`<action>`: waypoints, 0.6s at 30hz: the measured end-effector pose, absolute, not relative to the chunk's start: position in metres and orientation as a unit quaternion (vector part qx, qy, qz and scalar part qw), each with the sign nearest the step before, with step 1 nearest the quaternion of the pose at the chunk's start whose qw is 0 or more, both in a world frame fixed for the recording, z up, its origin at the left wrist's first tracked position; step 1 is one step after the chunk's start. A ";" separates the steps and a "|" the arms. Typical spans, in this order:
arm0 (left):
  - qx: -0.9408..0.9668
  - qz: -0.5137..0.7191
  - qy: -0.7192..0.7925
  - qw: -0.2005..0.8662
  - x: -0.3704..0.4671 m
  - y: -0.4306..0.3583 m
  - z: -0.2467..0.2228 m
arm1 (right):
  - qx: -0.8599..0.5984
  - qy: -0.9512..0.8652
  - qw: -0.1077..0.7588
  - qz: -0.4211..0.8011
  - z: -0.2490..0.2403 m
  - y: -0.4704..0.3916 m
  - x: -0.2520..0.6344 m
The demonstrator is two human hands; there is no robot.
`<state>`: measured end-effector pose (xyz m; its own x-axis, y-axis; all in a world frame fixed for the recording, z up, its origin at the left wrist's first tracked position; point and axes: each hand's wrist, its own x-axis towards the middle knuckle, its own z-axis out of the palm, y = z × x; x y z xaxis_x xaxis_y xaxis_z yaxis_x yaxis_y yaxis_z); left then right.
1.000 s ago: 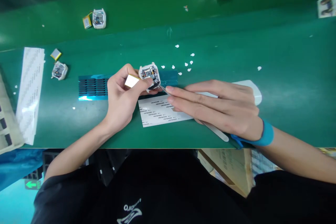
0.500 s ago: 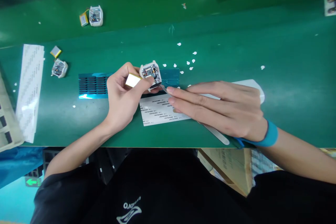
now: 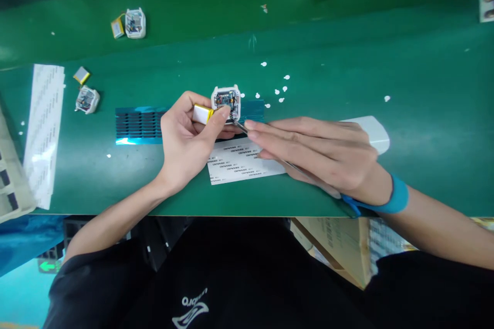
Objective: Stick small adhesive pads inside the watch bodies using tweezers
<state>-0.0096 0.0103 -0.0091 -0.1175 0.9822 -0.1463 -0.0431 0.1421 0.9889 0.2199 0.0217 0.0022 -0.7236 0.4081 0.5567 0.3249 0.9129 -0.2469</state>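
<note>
My left hand [image 3: 189, 139] is closed around a white smartwatch case [image 3: 213, 97], its thumb pressing on the lower part. The case is open towards me and shows a circuit board [image 3: 227, 98]. A small silver battery with yellow edges [image 3: 201, 114] lies against the left fingers, beside the case. Slim metal tweezers [image 3: 242, 127] are pinched in my right hand [image 3: 320, 151], and their tip meets the lower edge of the case, near the left thumb. The palm hides most of their shaft. Under the hands lies a white printed adhesive sheet [image 3: 235, 164].
A blue slotted film strip [image 3: 135, 126] lies behind the left hand, with several white tabs [image 3: 284, 88] further back. Other open watch cases [image 3: 135, 23] with batteries sit at the left and back. A printed sheet [image 3: 44, 133] and a pale tray [image 3: 13, 180] are far left.
My left hand has shifted slightly right and turned the watch case more upright. The right hand has rolled over the tweezers, covering more of their rear end. Cases at the back have slid left.
</note>
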 end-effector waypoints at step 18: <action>0.540 0.458 0.584 0.398 -0.083 0.081 -0.007 | -0.194 -0.900 0.377 0.100 -0.001 0.026 0.223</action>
<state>-0.0827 0.0811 -0.0075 -0.1011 0.9944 0.0298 0.2658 -0.0019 0.9640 0.2232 0.0265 -0.0006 -0.6401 0.4246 0.6403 0.2732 0.9047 -0.3269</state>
